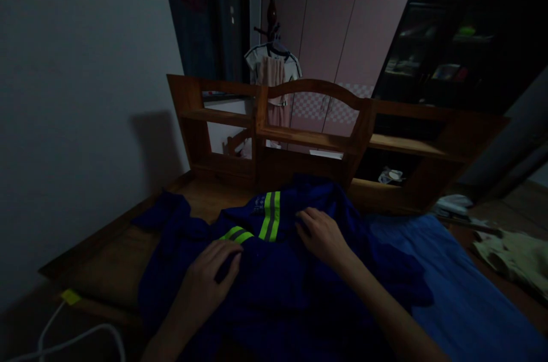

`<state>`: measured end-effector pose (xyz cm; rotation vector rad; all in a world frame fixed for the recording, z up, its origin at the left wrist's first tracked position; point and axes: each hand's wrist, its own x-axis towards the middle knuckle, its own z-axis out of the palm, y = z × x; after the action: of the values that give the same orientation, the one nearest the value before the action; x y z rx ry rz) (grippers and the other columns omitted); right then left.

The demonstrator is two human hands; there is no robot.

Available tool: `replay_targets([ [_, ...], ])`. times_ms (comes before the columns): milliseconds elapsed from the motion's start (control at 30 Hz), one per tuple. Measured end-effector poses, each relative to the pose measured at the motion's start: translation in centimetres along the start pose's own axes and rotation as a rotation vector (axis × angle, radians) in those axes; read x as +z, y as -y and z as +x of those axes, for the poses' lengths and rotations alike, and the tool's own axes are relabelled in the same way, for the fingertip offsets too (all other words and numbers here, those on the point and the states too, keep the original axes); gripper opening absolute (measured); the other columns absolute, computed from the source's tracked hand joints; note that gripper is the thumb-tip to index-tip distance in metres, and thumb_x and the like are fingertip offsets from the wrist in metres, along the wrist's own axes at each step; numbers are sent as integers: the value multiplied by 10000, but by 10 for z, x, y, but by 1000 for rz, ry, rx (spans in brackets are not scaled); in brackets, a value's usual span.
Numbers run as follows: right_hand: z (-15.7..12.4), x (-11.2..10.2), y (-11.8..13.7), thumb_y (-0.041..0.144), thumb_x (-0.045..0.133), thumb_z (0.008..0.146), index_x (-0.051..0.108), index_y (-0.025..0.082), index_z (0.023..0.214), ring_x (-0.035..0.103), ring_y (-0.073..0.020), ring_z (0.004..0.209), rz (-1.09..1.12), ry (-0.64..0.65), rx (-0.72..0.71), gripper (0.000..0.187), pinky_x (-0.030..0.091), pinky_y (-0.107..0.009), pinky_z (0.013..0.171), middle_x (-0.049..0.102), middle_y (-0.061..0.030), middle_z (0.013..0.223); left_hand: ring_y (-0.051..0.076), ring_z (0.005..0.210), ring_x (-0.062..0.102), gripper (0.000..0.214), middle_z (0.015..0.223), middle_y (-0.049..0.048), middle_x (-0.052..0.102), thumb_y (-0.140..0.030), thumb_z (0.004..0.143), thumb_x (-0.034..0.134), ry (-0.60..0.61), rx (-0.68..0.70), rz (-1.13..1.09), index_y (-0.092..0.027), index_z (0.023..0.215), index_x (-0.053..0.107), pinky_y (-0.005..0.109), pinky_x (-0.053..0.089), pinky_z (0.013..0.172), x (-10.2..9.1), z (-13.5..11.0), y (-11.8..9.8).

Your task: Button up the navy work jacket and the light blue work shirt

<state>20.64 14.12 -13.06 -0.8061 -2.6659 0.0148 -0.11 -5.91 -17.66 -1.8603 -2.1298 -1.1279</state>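
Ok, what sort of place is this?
Probably a bedroom in a home, dimly lit: a pinkish wardrobe stands at the back, clothes hang beside it, and a shelved wooden headboard seems to rise behind the dark blue garment.

Observed in dim light: plain pale wall at left; pink wardrobe behind open-shelved wooden headboard; dark glass-fronted cabinet toward right; brownish floor partly visible, far right.
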Motion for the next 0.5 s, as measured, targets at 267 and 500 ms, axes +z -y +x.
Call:
replay_targets([
  [267, -34, 32, -17, 331, 586, 854, 606, 197, 929, 576, -169, 837, 282, 218, 45, 155, 418, -262, 745, 619, -39, 902, 222, 1121, 560, 343, 1147, 36, 654, -417, 936, 416, 267, 124, 56, -263, 1173, 611, 406, 398, 1033, 20, 44, 7],
  [500, -34, 38, -51, 392, 653, 812, 593, 198, 926, 568, -104, 688, 542, 366, 51, 233, 408, -176, 570, 604, 31, 776, 206, 848, 650, 451, 815, 36, 709, -418, 949, 325, 348, -80, -69, -244, 782, 707, 341, 470, 902, 18, 37, 24],
])
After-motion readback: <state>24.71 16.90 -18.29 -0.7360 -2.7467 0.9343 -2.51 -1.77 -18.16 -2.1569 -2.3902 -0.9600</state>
